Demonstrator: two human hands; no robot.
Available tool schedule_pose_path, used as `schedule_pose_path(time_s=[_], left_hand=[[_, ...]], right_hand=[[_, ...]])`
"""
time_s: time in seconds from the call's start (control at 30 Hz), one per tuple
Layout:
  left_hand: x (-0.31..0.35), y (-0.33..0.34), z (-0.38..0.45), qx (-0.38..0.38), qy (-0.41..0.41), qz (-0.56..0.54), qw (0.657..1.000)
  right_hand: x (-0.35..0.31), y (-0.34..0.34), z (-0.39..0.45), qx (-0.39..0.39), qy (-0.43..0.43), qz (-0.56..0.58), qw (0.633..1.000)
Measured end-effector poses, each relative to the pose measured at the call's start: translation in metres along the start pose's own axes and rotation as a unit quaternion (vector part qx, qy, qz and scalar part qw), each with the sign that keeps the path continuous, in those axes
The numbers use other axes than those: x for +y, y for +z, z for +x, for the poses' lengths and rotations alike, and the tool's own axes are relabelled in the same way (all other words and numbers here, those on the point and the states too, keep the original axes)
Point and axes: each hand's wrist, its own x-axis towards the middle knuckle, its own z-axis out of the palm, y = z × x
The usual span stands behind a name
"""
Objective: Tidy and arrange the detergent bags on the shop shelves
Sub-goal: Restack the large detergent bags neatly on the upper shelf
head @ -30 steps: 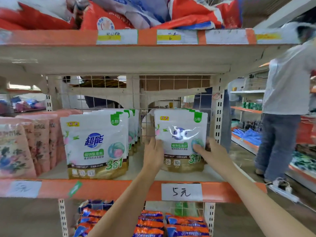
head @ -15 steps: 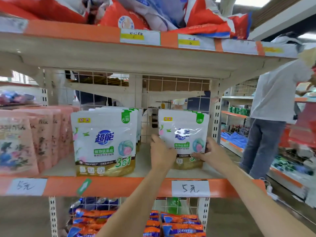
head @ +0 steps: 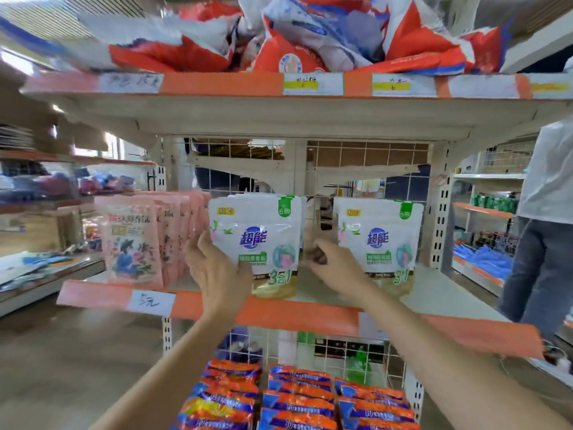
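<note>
The left hand (head: 217, 268) holds the left edge of the glossy white plastic detergent pouch (head: 257, 240) fronting a row near the orange-edged middle shelf (head: 279, 315) front; the right hand (head: 328, 262), fingers seemingly curled and empty, hovers beside it. The neighbouring white pouch row (head: 378, 237) stands upright and looks done; the crumpled red-and-white bags (head: 294, 45) on top remain.

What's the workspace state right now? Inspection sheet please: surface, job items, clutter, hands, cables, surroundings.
Surface: middle shelf, orange front strip, handwritten price tag.
Job items: two rows of white detergent bags, left row and right row, upright; pink bags further left.
Clutter: red and white bags piled loosely on top shelf.
Hands: left hand grips the left row's front bag at its left edge; right hand at its right edge, fingers curled, contact unclear.
Cables: white cable on floor, far right.
Surroundings: another person standing right; orange packs on lower shelf.
</note>
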Motion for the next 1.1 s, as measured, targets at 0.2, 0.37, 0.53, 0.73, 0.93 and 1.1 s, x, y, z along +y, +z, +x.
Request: schedule_pose_path(time_s=[0.2,0.37,0.53,0.73,0.93,1.1], left_hand=[[-0.027,-0.025,0.000,-0.159,-0.058,0.061,0.984],[-0.028,-0.021,-0.009,-0.117,-0.018,0.009,0.993],[0.025,0.011,-0.033,-0.138,0.091,-0.109,0.980],[0.070,0.091,-0.039,-0.327,0.090,0.017,0.940],[0.070,0.092,-0.036,-0.396,0.104,0.104,0.907],[0.068,0.102,-0.023,-0.401,0.067,0.057,0.912]], right_hand=[[-0.005,0.042,0.005,0.031,-0.009,0.047,0.998],[-0.010,0.039,-0.012,0.108,-0.034,0.027,0.993],[0.008,-0.034,-0.042,0.198,-0.006,0.038,0.980],[0.077,-0.105,-0.070,0.110,0.143,-0.030,0.983],[0.091,-0.104,-0.081,0.032,0.169,0.021,0.985],[0.092,-0.105,-0.062,0.019,0.180,0.017,0.983]])
